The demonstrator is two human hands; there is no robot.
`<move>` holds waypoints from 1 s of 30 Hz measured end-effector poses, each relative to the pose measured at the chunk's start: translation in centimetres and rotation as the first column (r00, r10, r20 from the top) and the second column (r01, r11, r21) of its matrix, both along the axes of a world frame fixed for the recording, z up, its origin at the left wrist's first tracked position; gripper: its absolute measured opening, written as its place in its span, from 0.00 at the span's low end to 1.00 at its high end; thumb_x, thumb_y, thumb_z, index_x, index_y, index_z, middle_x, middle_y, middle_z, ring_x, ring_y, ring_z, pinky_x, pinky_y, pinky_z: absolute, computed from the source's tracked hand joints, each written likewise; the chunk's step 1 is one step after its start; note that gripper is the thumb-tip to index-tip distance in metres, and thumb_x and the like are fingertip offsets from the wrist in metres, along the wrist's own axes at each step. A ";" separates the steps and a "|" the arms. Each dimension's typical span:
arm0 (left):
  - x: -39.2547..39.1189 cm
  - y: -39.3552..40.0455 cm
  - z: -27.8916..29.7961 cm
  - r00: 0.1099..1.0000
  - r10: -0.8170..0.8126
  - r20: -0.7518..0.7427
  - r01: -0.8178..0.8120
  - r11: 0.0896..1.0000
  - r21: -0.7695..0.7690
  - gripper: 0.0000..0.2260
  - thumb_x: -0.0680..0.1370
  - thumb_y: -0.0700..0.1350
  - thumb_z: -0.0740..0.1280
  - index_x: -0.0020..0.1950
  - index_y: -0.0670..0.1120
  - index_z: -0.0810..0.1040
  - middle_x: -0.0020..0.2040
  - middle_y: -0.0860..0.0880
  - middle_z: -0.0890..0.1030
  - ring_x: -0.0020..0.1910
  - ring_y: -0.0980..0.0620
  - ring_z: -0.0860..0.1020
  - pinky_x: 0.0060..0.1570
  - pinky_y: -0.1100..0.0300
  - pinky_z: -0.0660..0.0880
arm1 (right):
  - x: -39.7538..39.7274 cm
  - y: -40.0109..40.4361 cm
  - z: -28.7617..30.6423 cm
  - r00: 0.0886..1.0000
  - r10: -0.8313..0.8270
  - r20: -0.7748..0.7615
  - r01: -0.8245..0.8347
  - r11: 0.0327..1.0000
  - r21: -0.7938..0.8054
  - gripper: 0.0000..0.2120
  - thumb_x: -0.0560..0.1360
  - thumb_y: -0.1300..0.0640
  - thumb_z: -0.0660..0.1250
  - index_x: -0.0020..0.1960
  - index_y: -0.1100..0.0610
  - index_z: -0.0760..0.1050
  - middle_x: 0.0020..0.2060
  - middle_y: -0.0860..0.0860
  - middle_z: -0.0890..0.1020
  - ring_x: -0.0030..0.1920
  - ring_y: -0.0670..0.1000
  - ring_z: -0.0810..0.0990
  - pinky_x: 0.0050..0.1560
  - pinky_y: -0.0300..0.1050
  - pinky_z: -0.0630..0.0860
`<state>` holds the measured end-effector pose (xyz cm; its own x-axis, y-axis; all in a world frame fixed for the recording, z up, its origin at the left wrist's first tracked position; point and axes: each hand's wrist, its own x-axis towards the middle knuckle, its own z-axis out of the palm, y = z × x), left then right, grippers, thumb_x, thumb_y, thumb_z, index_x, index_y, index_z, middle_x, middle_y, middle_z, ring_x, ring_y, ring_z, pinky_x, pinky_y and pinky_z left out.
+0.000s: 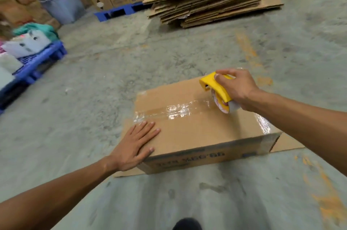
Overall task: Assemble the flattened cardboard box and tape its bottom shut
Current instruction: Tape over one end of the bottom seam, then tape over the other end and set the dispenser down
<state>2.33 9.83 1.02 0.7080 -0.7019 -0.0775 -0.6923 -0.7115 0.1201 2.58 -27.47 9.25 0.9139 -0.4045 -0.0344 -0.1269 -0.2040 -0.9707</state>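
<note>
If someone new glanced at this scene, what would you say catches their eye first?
Probably the yellow tape dispenser in the right hand, over the far right of the box. Next, the shiny tape strip across the box top, with the left hand flat on its near left corner.

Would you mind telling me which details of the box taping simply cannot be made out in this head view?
- Printing on the box front side: upside down and blurred, only partly legible.
- Tape roll label: mostly covered by the yellow dispenser and the right hand.
- Tape strip near end: partly under the left hand fingertips.
- Box interior and far side: hidden by the closed flaps.
</note>
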 end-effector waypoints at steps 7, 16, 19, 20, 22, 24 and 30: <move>-1.7 -2.6 -1.3 0.982 0.160 -0.097 -0.179 0.952 -0.249 0.26 0.80 0.61 0.53 0.78 0.60 0.55 0.80 0.58 0.48 0.79 0.57 0.41 0.74 0.38 0.37 | -0.2 2.2 -0.3 0.990 0.144 0.006 -0.144 0.989 0.018 0.15 0.75 0.50 0.70 0.60 0.52 0.81 0.42 0.52 0.84 0.29 0.47 0.80 0.31 0.38 0.75; -5.1 -17.9 -1.8 0.986 0.003 -0.164 -0.051 0.954 -0.294 0.26 0.81 0.57 0.55 0.78 0.56 0.56 0.80 0.55 0.46 0.78 0.57 0.36 0.69 0.43 0.24 | -2.8 -1.2 1.9 0.993 0.120 -0.002 -0.120 0.992 0.028 0.11 0.76 0.52 0.70 0.58 0.51 0.82 0.40 0.52 0.83 0.34 0.53 0.78 0.28 0.37 0.76; -5.3 -22.6 -1.2 0.969 -0.045 -0.242 -0.028 0.957 -0.290 0.25 0.81 0.56 0.56 0.78 0.55 0.58 0.81 0.51 0.47 0.78 0.54 0.37 0.67 0.38 0.24 | -4.3 -3.3 2.4 0.994 0.101 -0.036 -0.100 0.995 0.026 0.10 0.76 0.53 0.70 0.56 0.51 0.82 0.38 0.51 0.82 0.33 0.56 0.77 0.22 0.38 0.74; -5.5 -23.9 -1.0 0.965 -0.067 -0.254 -0.007 0.960 -0.281 0.26 0.81 0.56 0.57 0.78 0.54 0.58 0.81 0.50 0.47 0.78 0.53 0.37 0.66 0.36 0.25 | -4.7 -4.0 2.5 0.995 0.087 -0.040 -0.086 0.996 0.029 0.09 0.76 0.52 0.70 0.56 0.51 0.83 0.38 0.52 0.83 0.32 0.56 0.76 0.22 0.39 0.74; -6.1 -26.4 -0.8 0.958 -0.119 -0.262 0.044 0.961 -0.273 0.26 0.80 0.56 0.57 0.77 0.52 0.60 0.81 0.48 0.48 0.79 0.51 0.39 0.66 0.35 0.25 | -5.6 -5.5 2.6 0.998 0.052 -0.034 -0.051 0.998 0.047 0.10 0.76 0.53 0.71 0.55 0.52 0.83 0.38 0.52 0.83 0.30 0.57 0.75 0.20 0.40 0.74; -6.8 -28.4 -0.5 0.950 -0.158 -0.270 0.081 0.957 -0.277 0.26 0.80 0.55 0.58 0.77 0.50 0.61 0.81 0.47 0.49 0.79 0.50 0.39 0.65 0.35 0.24 | -6.4 -7.0 2.7 0.999 0.016 -0.032 -0.014 0.998 0.056 0.10 0.76 0.53 0.71 0.56 0.53 0.83 0.36 0.52 0.83 0.30 0.57 0.74 0.20 0.40 0.74; -7.3 -30.8 0.8 0.916 -0.047 -0.398 -0.116 0.919 -0.377 0.22 0.78 0.53 0.52 0.71 0.54 0.70 0.77 0.53 0.63 0.78 0.56 0.53 0.72 0.41 0.33 | -8.5 -10.7 3.9 0.994 0.096 -0.058 -0.081 0.973 0.218 0.13 0.78 0.54 0.67 0.61 0.53 0.80 0.27 0.51 0.79 0.21 0.49 0.71 0.19 0.39 0.70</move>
